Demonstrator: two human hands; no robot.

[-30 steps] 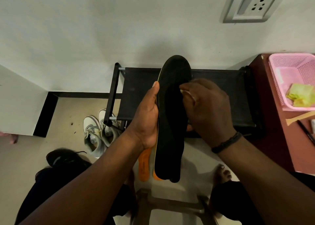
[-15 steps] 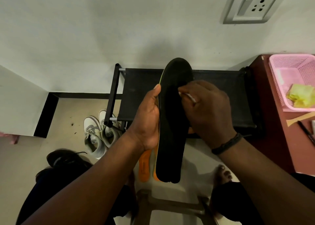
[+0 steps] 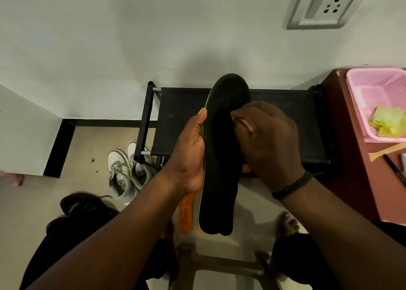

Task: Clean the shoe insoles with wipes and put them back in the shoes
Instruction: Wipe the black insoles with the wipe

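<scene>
Black fabric covers the shoe rack (image 3: 274, 122) against the wall in front of you, and a reddish-brown worktop (image 3: 356, 162) stands just beside it on your right, carrying a pink basket (image 3: 360, 96) with a crumpled yellow-green cloth (image 3: 387, 122) inside. On the floor by the rack's left end sits a pair of white sneakers (image 3: 126, 175), with a dark shoe (image 3: 83, 204) nearer your knee. You hold a black insole (image 3: 219, 168) upright above the rack, toe end up, heel toward you. Your left hand (image 3: 189, 157) grips its left edge, thumb lying along the rim and palm behind it. An orange insole (image 3: 186, 215) shows below that hand, apparently held behind the black one, though the grip on it is hidden. Your right hand (image 3: 270, 144) is curled around a small white wipe (image 3: 246, 124), pressing it against the black insole's upper right side.
</scene>
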